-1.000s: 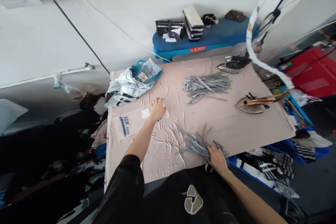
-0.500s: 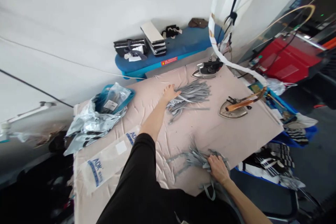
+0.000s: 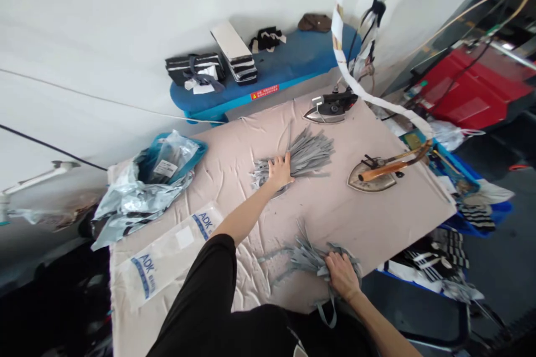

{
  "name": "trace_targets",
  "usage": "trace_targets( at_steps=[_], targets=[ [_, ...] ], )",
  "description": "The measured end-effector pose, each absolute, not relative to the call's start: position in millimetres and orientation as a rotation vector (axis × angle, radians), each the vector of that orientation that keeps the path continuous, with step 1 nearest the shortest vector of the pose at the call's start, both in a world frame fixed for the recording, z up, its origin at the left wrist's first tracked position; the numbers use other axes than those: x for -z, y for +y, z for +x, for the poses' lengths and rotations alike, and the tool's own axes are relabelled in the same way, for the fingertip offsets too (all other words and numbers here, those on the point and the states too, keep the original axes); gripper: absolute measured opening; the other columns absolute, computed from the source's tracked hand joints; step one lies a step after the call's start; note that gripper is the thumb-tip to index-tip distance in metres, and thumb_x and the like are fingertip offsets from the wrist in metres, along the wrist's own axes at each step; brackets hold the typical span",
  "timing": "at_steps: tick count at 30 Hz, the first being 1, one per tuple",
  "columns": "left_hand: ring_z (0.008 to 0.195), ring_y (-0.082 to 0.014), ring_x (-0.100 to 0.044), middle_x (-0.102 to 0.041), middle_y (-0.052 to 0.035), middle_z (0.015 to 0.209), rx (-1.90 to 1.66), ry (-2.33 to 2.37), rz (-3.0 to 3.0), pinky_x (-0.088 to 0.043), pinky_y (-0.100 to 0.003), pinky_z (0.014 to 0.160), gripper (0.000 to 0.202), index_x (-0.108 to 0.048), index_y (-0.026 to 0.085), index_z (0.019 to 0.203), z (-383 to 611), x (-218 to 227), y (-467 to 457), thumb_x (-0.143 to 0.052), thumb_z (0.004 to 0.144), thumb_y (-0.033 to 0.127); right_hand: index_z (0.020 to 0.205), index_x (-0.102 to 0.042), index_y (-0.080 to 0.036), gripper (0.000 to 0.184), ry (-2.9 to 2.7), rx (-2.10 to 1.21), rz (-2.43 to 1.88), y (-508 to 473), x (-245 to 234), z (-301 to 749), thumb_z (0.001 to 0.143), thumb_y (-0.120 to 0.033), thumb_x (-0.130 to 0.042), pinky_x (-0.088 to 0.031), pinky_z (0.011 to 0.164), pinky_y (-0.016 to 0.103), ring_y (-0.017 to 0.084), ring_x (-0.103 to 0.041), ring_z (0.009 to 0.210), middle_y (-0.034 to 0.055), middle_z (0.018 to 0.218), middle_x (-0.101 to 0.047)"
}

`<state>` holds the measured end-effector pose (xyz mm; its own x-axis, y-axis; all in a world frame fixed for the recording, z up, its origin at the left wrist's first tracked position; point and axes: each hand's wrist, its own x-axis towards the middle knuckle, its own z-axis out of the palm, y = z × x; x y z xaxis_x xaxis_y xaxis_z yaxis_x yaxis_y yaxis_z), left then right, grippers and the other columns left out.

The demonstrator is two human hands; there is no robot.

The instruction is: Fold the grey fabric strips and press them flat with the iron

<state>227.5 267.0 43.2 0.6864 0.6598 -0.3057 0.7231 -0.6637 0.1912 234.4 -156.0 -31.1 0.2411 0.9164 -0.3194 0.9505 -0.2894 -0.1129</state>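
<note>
Left hand [image 3: 280, 172] is palm down on the far bundle of grey fabric strips [image 3: 305, 153], mid-surface. Grip wide, fingers spread, nothing closed on. Right hand [image 3: 341, 276] is at the near edge of the surface [image 3: 377, 223]. Grip narrow, fingers curled into the near bundle of grey strips [image 3: 305, 259]; clamped or just pressing, cannot tell. One strip loop [image 3: 329, 312] hangs over that edge below the hand. Loose ends of the near bundle fan out to the left.

Nearby: steam iron [image 3: 329, 111] at the far edge, second iron with an orange handle [image 3: 372, 175] toward the right edge, both clear of the bundles. Clear ADK bag [image 3: 163, 259] lies at the near-left corner, crumpled silver plastic bag [image 3: 134, 201] at the left edge, just beyond it.

Handling notes: flat palm is good contact on the far bundle, load spread, strips less likely to slide. Near bundle sits right on the edge, so the hanging loop is the snag risk. Surface cover is creased; strip ends could catch there. Drag lightly, or lift clear.
</note>
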Motion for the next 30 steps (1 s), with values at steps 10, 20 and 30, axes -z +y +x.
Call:
trace_targets(
  at_steps=[10, 20, 30],
  targets=[
    [0.115, -0.0265, -0.064, -0.066, -0.0139, 0.126, 0.401, 1.291, 2.444, -0.05, -0.05, 0.104, 0.044, -0.061, 0.012, 0.128, 205, -47, 273, -0.068, 0.095, 0.04, 0.109, -0.064, -0.021, 0.039, 1.828, 0.448, 2.327, -157, 25, 239, 0.072, -0.011, -0.071, -0.035, 0.102, 0.04, 0.028, -0.062, 0.114, 0.0106, 0.124, -0.07],
    [0.128, -0.0382, -0.061, -0.06, -0.0259, 0.138, 0.445, 1.321, 2.232, -0.048, -0.051, 0.106, 0.089, -0.041, 0.012, 0.152, 168, -67, 267, -0.07, 0.084, 0.062, 0.104, -0.064, -0.017, 0.026, 1.909, 0.368, 2.228, -149, 15, 242, 0.079, -0.013, -0.068, -0.035, 0.091, 0.04, 0.028, -0.063, 0.101, 0.0123, 0.111, -0.072],
    [0.154, -0.051, -0.02, -0.017, -0.0316, 0.168, 0.48, 1.241, 2.41, -0.016, -0.07, 0.121, 0.136, -0.005, 0.013, 0.166, 193, -42, 162, -0.077, 0.068, 0.073, 0.102, -0.062, -0.018, 0.023, 1.857, 0.372, 2.242, -147, 13, 241, 0.08, -0.015, -0.067, -0.033, 0.093, 0.039, 0.026, -0.059, 0.102, 0.011, 0.113, -0.07]
  ],
)
